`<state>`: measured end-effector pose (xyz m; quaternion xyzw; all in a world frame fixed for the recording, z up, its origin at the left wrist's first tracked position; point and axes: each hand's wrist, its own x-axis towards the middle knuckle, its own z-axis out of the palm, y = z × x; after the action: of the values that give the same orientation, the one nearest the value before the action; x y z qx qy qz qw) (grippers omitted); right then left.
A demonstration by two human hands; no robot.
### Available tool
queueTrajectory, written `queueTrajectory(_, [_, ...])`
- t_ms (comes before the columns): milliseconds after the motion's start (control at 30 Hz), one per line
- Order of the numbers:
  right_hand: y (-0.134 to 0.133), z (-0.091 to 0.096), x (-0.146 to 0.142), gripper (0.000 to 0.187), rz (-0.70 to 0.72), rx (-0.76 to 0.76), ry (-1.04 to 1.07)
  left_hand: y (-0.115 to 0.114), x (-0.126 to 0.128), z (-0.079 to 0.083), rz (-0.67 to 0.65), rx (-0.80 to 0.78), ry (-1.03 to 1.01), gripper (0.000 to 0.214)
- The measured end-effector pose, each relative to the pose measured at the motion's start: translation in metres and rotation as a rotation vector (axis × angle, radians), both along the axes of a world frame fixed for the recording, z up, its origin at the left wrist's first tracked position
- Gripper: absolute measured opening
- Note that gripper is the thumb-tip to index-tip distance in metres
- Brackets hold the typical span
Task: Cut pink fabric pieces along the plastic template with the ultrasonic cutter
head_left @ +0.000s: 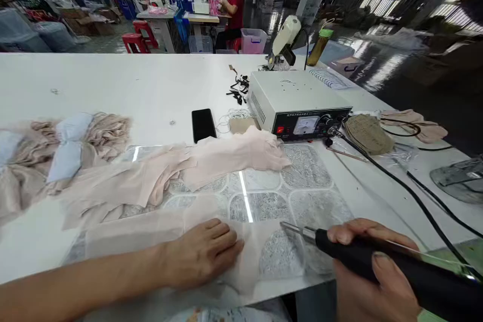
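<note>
Your right hand point(366, 297) gripped 1 black tool point(350, 256) beside sheer fabric point(151, 226) — seemingly part-worked — under your loosely flattened left hand point(207, 251); beyond, pink pieces point(234, 158) lay, perhaps undone.

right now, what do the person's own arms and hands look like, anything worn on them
The left hand is bare, with no glove or ring showing. The left forearm is uncovered as far as it shows, without sleeve, watch or bracelet. The right hand wears no glove; its fingers are partly hidden. The right forearm is out of view.
</note>
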<state>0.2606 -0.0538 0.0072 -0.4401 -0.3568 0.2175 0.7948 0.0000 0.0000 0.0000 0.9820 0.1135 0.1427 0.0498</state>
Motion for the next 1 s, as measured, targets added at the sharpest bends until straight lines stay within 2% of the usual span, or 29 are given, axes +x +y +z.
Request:
queueTrajectory(200, [-0.008, 0.001, 0.004, 0.013, -0.010, -0.061, 0.034, 0.035, -0.003, 0.005, -0.042, 0.083, 0.040, 0.028])
queueTrajectory(333, [-0.014, 0.003, 0.004, 0.015, 0.011, -0.065, 0.020, 0.030, 0.008, 0.009, 0.033, 0.049, 0.050, 0.023])
queueTrajectory(467, [-0.017, 0.005, 0.003, 0.016, 0.024, -0.032, 0.006, 0.015, 0.017, 0.007, 0.019, -0.010, 0.053, 0.023])
queueTrajectory(600, [-0.021, 0.006, 0.005, 0.016, 0.040, -0.041, 0.005, 0.033, 0.013, 0.004, -0.027, 0.060, 0.068, 0.025])
queueTrajectory(700, [-0.025, 0.006, 0.007, 0.015, 0.075, -0.063, 0.024, 0.046, 0.012, 0.008, -0.025, 0.100, 0.044, 0.023])
queueTrajectory(767, [-0.027, 0.007, 0.006, 0.016, 0.088, -0.070, 0.034, 0.042, 0.014, 0.012, -0.001, 0.085, 0.012, 0.021])
queueTrajectory(867, [-0.027, 0.008, 0.005, 0.016, 0.081, -0.048, 0.057, 0.018, 0.018, 0.015, 0.031, -0.004, -0.011, 0.020])
queueTrajectory(1000, [-0.022, 0.007, 0.007, 0.015, 0.087, -0.017, 0.070, -0.010, 0.013, 0.013, 0.078, 0.101, -0.071, 0.026])
